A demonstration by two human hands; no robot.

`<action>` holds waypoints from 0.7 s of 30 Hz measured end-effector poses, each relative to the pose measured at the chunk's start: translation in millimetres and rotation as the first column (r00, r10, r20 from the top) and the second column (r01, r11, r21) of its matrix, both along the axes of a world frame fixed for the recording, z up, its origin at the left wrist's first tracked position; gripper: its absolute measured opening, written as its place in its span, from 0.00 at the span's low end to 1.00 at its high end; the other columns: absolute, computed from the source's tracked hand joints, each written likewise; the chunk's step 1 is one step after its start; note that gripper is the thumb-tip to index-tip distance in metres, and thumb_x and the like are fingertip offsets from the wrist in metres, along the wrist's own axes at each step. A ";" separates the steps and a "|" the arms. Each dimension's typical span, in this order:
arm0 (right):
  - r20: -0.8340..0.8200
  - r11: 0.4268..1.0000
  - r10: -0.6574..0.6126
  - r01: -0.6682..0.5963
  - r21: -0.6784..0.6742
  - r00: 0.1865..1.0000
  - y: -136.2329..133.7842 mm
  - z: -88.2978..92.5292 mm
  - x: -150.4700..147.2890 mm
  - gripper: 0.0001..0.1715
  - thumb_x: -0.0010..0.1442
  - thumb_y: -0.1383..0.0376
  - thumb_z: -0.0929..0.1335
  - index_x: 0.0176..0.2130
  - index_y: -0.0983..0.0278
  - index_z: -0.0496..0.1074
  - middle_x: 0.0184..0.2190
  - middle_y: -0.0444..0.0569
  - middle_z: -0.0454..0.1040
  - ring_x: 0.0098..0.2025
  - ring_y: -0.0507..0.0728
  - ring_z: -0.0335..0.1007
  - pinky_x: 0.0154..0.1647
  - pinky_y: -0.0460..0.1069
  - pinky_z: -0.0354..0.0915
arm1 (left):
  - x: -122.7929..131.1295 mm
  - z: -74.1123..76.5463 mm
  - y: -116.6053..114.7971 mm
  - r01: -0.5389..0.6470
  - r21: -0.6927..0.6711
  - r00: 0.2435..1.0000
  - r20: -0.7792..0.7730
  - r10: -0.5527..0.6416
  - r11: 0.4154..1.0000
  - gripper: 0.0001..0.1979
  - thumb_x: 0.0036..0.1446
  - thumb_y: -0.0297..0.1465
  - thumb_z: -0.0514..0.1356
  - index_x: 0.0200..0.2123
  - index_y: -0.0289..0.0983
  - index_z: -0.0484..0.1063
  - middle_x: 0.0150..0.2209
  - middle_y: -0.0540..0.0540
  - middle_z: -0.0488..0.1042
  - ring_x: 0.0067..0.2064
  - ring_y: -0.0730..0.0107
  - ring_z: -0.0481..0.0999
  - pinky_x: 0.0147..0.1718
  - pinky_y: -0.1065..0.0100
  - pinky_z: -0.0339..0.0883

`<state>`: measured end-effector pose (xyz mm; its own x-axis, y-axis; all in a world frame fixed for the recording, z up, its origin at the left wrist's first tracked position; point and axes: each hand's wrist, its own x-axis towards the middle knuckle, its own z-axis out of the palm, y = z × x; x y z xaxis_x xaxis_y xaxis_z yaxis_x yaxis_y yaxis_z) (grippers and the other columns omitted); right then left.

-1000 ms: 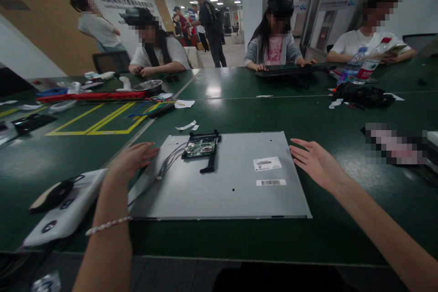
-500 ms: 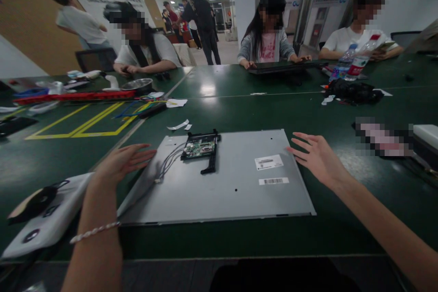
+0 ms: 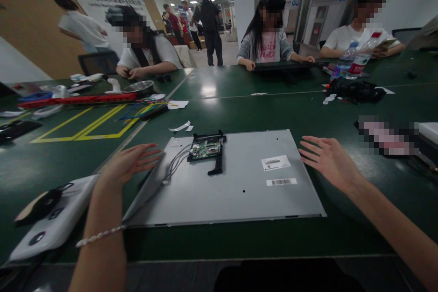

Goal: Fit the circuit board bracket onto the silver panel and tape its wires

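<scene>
The desk point(image 3: 260, 109) is dark green, marked on its left part with yellow lines point(image 3: 85, 130). On it lies a pale grey metal panel point(image 3: 236, 191) bearing two white labels point(image 3: 275, 163) printed in black, one with a barcode. A green circuit board point(image 3: 204, 149) sits in a black frame, with grey wires point(image 3: 173, 166) running from it. The left hand point(image 3: 132, 162) has a white beaded bracelet point(image 3: 99, 236) on its wrist. A white cover point(image 3: 51, 223) with black patches lies at left; a long red bar point(image 3: 82, 99) lies farther back
</scene>
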<state>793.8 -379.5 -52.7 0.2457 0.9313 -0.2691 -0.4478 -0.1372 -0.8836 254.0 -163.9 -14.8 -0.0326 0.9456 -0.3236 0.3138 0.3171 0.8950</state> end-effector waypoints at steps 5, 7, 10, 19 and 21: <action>0.095 1.000 0.001 0.001 -0.018 0.995 -2.5 5.3 -3.3 0.23 0.59 0.51 0.67 0.52 0.55 0.71 0.63 0.51 0.67 0.67 0.64 0.56 0.65 0.60 0.58 | 13.6 4.4 -7.6 0.022 0.027 0.998 -0.063 -0.020 0.999 0.26 0.56 0.43 0.64 0.55 0.36 0.70 0.59 0.35 0.71 0.55 0.56 0.75 0.37 0.69 0.77; 0.118 0.999 0.017 -0.013 -0.034 0.993 -4.6 7.7 -3.2 0.25 0.58 0.52 0.68 0.54 0.55 0.70 0.61 0.53 0.68 0.67 0.64 0.57 0.66 0.59 0.57 | 18.6 6.7 -10.3 0.013 0.019 0.999 -0.050 -0.012 1.000 0.26 0.55 0.43 0.65 0.54 0.36 0.71 0.58 0.35 0.72 0.54 0.56 0.76 0.37 0.68 0.77; 0.106 0.998 0.036 -0.031 -0.049 0.994 -8.0 10.6 -0.5 0.28 0.59 0.52 0.67 0.57 0.55 0.68 0.59 0.54 0.71 0.66 0.63 0.59 0.67 0.59 0.55 | 23.9 9.2 -12.8 -0.012 0.026 0.999 -0.043 0.013 1.000 0.25 0.55 0.41 0.65 0.54 0.36 0.71 0.56 0.34 0.73 0.53 0.56 0.77 0.36 0.67 0.78; 0.017 1.000 -0.011 0.011 -0.029 1.000 -10.9 7.1 6.0 0.34 0.58 0.50 0.66 0.61 0.55 0.64 0.59 0.55 0.71 0.65 0.62 0.61 0.68 0.57 0.53 | 32.1 7.9 -12.0 0.007 0.041 1.000 -0.011 -0.006 0.999 0.24 0.55 0.40 0.65 0.52 0.34 0.71 0.53 0.33 0.75 0.49 0.55 0.78 0.36 0.65 0.78; 0.016 0.999 -0.033 0.033 -0.024 0.999 -11.8 5.4 4.7 0.34 0.58 0.50 0.66 0.62 0.55 0.63 0.62 0.54 0.68 0.66 0.62 0.59 0.67 0.57 0.54 | 33.6 6.3 -11.5 0.028 0.049 1.000 -0.002 -0.028 0.998 0.24 0.55 0.40 0.65 0.51 0.34 0.72 0.51 0.33 0.76 0.48 0.56 0.79 0.37 0.65 0.78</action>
